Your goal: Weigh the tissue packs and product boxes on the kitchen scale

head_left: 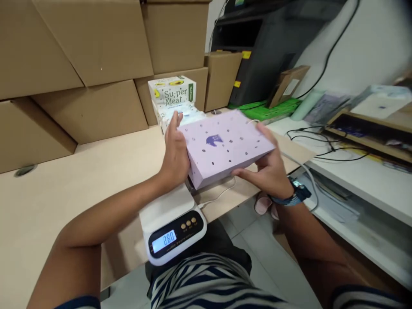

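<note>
A flat lilac box [225,143] with small dark spots and a purple emblem rests on a white digital scale [172,223] at the desk's front edge. My left hand [175,152] grips the box's left end, fingers wrapped over it. My right hand [268,167], with a blue watch on the wrist, holds the box's right front edge from below. The scale's lit display reads about 280.
Large cardboard boxes [96,64] are stacked along the back left. White "Super Meal" cartons [172,92] stand behind the lilac box. A dark printer [264,47], green mat, cables and a shelf with trays lie to the right. The beige desk [64,184] extends left.
</note>
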Action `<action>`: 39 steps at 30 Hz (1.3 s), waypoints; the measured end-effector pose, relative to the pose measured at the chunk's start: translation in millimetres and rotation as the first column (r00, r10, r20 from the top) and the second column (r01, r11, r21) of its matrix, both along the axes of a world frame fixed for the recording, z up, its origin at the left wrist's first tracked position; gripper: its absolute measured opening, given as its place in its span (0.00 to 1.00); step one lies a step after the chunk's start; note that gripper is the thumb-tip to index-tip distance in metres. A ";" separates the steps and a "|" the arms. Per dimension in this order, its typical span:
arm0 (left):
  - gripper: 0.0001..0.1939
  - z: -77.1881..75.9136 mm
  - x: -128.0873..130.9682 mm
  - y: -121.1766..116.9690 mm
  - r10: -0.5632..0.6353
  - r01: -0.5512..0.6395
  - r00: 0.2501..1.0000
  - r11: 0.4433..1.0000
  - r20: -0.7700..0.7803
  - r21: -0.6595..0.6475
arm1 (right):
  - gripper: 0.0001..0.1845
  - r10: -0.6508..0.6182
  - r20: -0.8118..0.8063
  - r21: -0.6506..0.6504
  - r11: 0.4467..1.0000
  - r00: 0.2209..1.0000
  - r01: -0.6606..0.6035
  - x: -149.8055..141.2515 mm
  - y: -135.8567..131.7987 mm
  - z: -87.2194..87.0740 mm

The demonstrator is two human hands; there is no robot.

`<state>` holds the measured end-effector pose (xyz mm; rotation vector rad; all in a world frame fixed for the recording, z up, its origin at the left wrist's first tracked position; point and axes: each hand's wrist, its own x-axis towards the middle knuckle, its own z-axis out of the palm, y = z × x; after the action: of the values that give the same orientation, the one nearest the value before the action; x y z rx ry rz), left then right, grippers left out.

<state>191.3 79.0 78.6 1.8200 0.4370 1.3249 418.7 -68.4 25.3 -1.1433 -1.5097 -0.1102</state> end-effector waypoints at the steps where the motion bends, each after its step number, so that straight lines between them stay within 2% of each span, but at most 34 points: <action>1: 0.54 -7.9 8.9 4.0 0.007 -0.008 0.998 1.000 -0.069 -0.011 | 0.68 -0.018 -0.048 -0.086 0.996 0.999 0.013 11.0 1.2 -9.1; 3: 0.54 -24.2 19.6 7.2 0.054 -0.055 0.981 0.998 -0.188 0.004 | 0.69 -0.051 -0.150 -0.226 0.974 0.987 0.016 22.8 3.2 -25.8; 6: 0.49 -38.8 19.4 -1.1 0.109 -0.072 0.958 0.987 -0.266 0.145 | 0.71 -0.067 -0.241 -0.292 0.956 0.968 -0.006 22.3 6.2 -39.4; 8: 0.45 -38.8 11.3 -12.5 0.104 -0.024 0.958 0.958 -0.268 0.285 | 0.69 -0.052 -0.267 -0.283 0.959 0.962 -0.026 17.5 8.6 -40.4; 10: 0.43 -33.9 -1.4 -22.3 0.064 0.055 0.949 0.931 -0.310 0.360 | 0.68 -0.040 -0.272 -0.270 0.962 0.961 -0.036 13.2 10.7 -38.9; 13: 0.51 -28.4 -26.5 -25.9 -0.022 0.198 0.868 0.931 -0.496 0.305 | 0.65 -0.063 -0.258 -0.249 0.968 0.964 -0.004 8.3 10.1 -39.6; 16: 0.61 -32.2 -55.5 -19.7 -0.055 0.261 0.766 0.937 -0.640 0.232 | 0.55 -0.138 -0.233 -0.251 0.965 0.963 0.077 3.8 3.7 -49.7; 19: 0.53 -39.9 -88.9 -15.2 -0.015 0.204 0.718 0.960 -0.695 0.190 | 0.44 -0.267 -0.177 -0.264 0.940 0.947 0.216 -1.2 -4.3 -65.5; 22: 0.41 -47.5 -127.2 -10.0 0.066 0.138 0.685 0.966 -0.726 0.219 | 0.48 -0.432 -0.101 -0.272 0.879 0.896 0.392 -6.1 -10.2 -77.7; 25: 0.32 -58.7 -160.5 4.5 0.188 0.047 0.734 0.944 -0.653 0.326 | 0.54 -0.558 0.012 -0.241 0.803 0.829 0.544 -9.4 -14.9 -82.0; 28: 0.27 -73.7 -174.8 22.1 0.269 -0.072 0.814 0.926 -0.515 0.370 | 0.57 -0.609 0.115 -0.188 0.763 0.785 0.619 -11.2 -19.7 -81.0; 31: 0.29 -85.5 -172.1 32.2 0.228 -0.090 0.852 0.951 -0.471 0.297 | 0.54 -0.576 0.144 -0.171 0.786 0.805 0.594 -13.0 -22.8 -77.2; 35: 0.32 -94.2 -167.4 37.6 0.175 -0.034 0.842 0.961 -0.511 0.274 | 0.49 -0.554 0.165 -0.115 0.811 0.816 0.574 -18.3 -23.4 -69.3; 37: 0.33 -93.6 -169.4 36.6 0.175 -0.039 0.843 0.963 -0.508 0.267 | 0.49 -0.555 0.175 -0.109 0.810 0.813 0.577 -21.5 -24.2 -65.8; 39: 0.31 -83.6 -172.5 28.4 0.184 -0.020 0.839 0.951 -0.512 0.308 | 0.49 -0.547 0.173 -0.134 0.811 0.819 0.570 -23.3 -25.6 -63.9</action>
<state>18.8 107.4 -5.0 2.4591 0.6711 0.9610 395.4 -94.0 -38.6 -1.7386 -1.2611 -0.4659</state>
